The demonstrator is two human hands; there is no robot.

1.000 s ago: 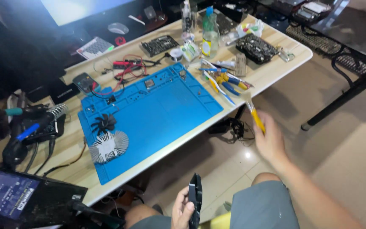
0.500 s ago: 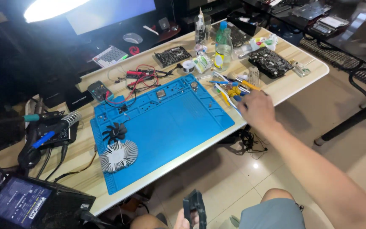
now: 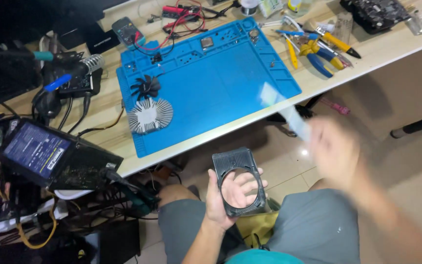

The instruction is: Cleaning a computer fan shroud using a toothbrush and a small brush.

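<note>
Here, one pale wooden tabletop [image 3: 367, 54] carries one blue work mat [image 3: 221, 83]; at its left end lies one black power supply box [image 3: 54, 156]; on the mat sit one round finned heatsink [image 3: 150, 115] and, just beside it, one small black fan [image 3: 146, 87]; right of the mat lie two or three pliers and cutters [image 3: 313, 51] in a heap. Below the table edge, the left hand [image 3: 230, 195] holds one black fan shroud [image 3: 239, 182], fingers through its round opening, over the lap; the right hand [image 3: 338, 156] is blurred, its grip seemingly pinching a pale strip [image 3: 289, 115], perhaps a wipe.
</note>
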